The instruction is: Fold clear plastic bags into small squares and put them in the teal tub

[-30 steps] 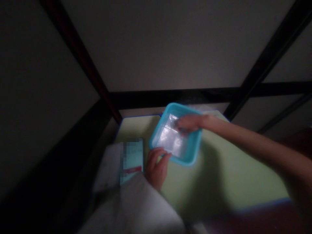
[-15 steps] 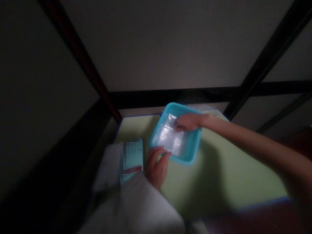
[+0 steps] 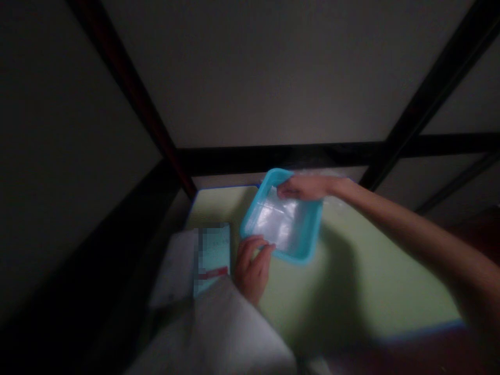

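Observation:
A turquoise plastic tray (image 3: pixel 315 229) sits tilted in my view on a pale yellow-green table, with shiny clear plastic (image 3: pixel 269 219) lying flat over its bottom. My left hand (image 3: pixel 253 268) grips the tray's near left corner, thumb and fingers curled over the rim. Reaching in over the far right side, my right hand (image 3: pixel 302 187) has its fingers bent and closed at the far edge of the clear plastic. What those fingers hold, if anything, is hidden.
Left of the tray lies a light green booklet (image 3: pixel 215 247) with a red band, beside a whitish sheet (image 3: pixel 175 265). The table (image 3: pixel 390 281) has a blue edge. Crumpled clear film (image 3: pixel 339 174) lies behind the tray, near the grey wall (image 3: pixel 273 73).
My right hand has moved from the middle of the tray toward its far rim. My left hand stays on the near corner, and the tray has barely shifted.

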A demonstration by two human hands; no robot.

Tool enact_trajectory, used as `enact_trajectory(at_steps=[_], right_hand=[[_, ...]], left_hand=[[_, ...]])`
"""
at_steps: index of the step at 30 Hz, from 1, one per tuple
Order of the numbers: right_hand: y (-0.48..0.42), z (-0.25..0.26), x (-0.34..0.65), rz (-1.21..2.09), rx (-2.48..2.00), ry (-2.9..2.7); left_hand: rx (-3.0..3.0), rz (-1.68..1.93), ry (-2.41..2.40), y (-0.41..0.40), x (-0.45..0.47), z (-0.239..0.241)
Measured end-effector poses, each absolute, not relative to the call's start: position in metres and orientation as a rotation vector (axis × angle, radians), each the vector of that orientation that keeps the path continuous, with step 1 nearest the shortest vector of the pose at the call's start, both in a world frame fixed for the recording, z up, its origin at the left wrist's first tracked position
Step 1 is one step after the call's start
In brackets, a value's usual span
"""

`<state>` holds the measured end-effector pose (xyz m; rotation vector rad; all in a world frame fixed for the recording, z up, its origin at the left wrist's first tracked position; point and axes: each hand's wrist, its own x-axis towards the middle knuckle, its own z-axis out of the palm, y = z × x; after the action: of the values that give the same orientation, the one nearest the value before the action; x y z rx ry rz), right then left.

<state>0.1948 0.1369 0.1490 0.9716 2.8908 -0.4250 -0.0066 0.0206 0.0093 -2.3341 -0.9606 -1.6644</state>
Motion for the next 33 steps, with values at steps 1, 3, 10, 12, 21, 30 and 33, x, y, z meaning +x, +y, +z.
enact_trajectory(at_steps=[1,3,10,12,21,30,33], right_hand=[[0.137,0.15,0.196,-0.424,0.969,2.911],[0.138,0.15,0.199,-0.393,0.965,2.931],[0.128,0.149,0.198,-0.111,1.098,2.667],[0.123,0.146,0.195,-0.074,1.12,2.554],[0.121,0.127,0.183,-0.007,1.164,2.4],[0.126,0.125,0.182,-0.015,1.19,2.398],[0.127,0.121,0.18,-0.011,1.228,2.39]], left_hand=[[-2.335,-1.666,-0.961,0.021,-0.007,0.009],[-2.336,-1.668,-0.965,0.021,-0.007,0.008],[-2.348,-1.663,-0.981,0.021,-0.006,0.006],[-2.345,-1.654,-0.987,0.021,-0.006,0.006],[-2.368,-1.66,-0.996,0.019,-0.006,0.009],[-2.361,-1.696,-1.016,0.019,-0.006,0.009],[-2.365,-1.701,-1.008,0.02,-0.006,0.009]])
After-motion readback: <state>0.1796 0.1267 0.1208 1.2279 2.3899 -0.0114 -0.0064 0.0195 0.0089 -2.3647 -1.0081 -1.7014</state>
